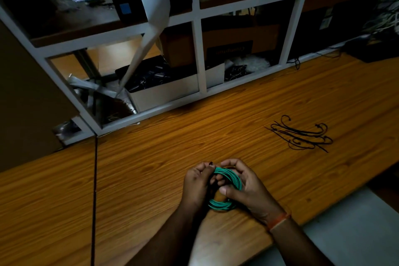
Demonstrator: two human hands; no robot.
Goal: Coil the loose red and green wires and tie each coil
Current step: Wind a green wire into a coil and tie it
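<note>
1. While the green wire coil (pixel 226 188) was held just above the near edge of the wooden table (pixel 151 168), both hands were seen curled around it: the left hand (pixel 197 185) was wrapped around the coil's left side, and the right hand (pixel 244 188) was closed over its right side with the thumb pressed across the loops.
2. A small dark tip was glimpsed at the left fingertips; it may have been the end of a tie, though the dim light left this uncertain.
3. A loose bunch of black cable ties (pixel 302 136) was laid on the table well apart from the hands, to the far right.
4. No red wire could be made out anywhere.
5. The step in hand was judged to be the binding of the green coil. It was judged best done with the loops kept stacked and flat under the right thumb, so that none sprang loose.
6. The tie would best be passed through the coil's open centre, around all strands at once, and drawn snug rather than crushed tight.
</note>
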